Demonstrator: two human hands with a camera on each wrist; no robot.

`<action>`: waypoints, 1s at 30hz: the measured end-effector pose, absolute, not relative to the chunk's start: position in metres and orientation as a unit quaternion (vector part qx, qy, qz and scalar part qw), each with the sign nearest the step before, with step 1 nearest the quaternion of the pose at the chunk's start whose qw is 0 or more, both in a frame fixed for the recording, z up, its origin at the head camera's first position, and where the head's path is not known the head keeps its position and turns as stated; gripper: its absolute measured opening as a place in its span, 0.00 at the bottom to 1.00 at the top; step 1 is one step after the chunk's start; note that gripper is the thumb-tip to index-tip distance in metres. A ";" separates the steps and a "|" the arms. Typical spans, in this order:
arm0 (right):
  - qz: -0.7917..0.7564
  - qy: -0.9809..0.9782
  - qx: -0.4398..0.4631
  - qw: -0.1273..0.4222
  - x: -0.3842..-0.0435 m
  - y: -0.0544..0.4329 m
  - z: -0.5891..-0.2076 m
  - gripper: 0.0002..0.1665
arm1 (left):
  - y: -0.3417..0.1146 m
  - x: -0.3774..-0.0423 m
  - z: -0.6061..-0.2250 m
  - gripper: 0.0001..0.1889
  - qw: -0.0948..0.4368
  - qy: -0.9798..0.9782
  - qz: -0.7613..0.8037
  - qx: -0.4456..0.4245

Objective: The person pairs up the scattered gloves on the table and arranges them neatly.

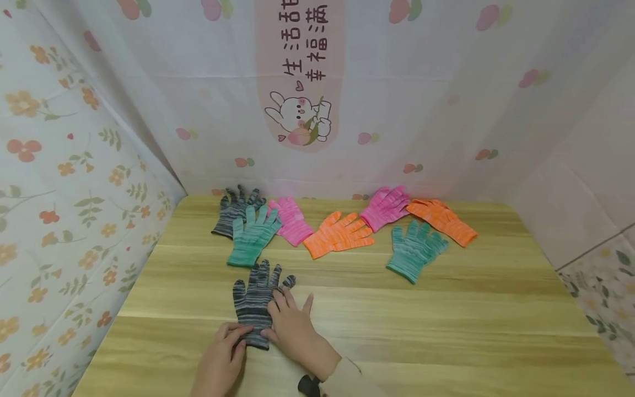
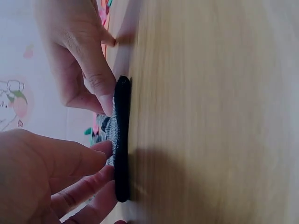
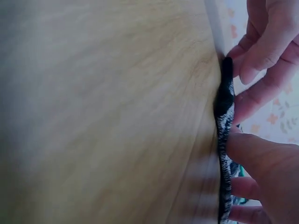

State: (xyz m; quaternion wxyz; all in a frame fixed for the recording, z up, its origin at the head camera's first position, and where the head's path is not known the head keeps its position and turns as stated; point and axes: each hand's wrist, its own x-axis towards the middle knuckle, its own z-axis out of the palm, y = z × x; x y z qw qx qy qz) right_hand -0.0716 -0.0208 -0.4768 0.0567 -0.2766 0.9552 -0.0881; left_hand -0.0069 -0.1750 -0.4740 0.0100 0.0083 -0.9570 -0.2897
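A black-and-grey striped knit glove [image 1: 255, 303] lies flat on the wooden table, its fingers pointing away from me. At the lower left of its cuff, my left hand [image 1: 223, 353] touches the fabric with loosely bent fingers. Spread over the glove's right side is my right hand [image 1: 295, 328], fingertips near the glove's little finger and thumb by the cuff. In the left wrist view, the dark cuff [image 2: 122, 140] lies edge-on, with left fingertips against it. The right wrist view shows right fingertips resting on the glove's knit edge [image 3: 225, 140]; no pinch is visible.
Behind lie a second black-and-grey glove [image 1: 230, 212], green gloves [image 1: 254, 237] [image 1: 416, 251], pink gloves [image 1: 292, 220] [image 1: 386, 207] and orange gloves [image 1: 337, 234] [image 1: 444, 220]. Some overlap. A printed curtain [image 1: 421, 110] hangs along the table's [image 1: 446, 331] back edge.
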 end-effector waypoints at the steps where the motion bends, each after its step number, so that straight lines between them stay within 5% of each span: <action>1: -0.093 0.955 -0.275 0.054 -0.072 -0.023 -0.477 0.28 | -0.177 -0.007 -0.474 0.13 0.016 -0.957 -0.290 0.006; 30: -0.223 0.938 -0.256 0.069 -0.088 0.003 -0.477 0.29 | -0.157 -0.025 -0.477 0.15 0.014 -0.959 -0.278 -0.043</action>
